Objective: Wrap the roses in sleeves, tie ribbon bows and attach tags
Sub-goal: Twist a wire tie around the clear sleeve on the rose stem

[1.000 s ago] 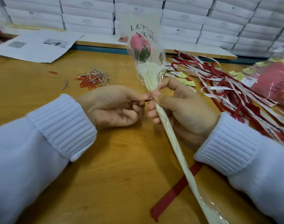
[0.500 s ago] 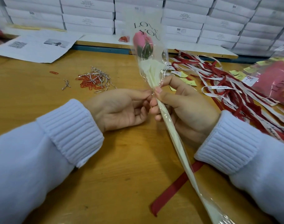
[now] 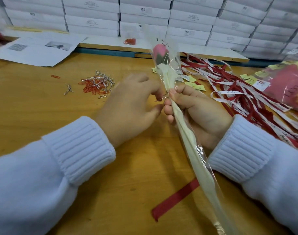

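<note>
head | 1 sleeved rose (image 3: 183,133) in right grip (image 3: 200,114) | left grip (image 3: 129,106) pinching 1 clip (image 3: 161,98)

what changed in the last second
The left hand rolled back-up and lifted, now blurred, beside the sleeved rose; a thin wire piece sticks out between the two hands. The right hand still grips the stem at the same spot, and the red ribbon stays on the table beneath.
</note>
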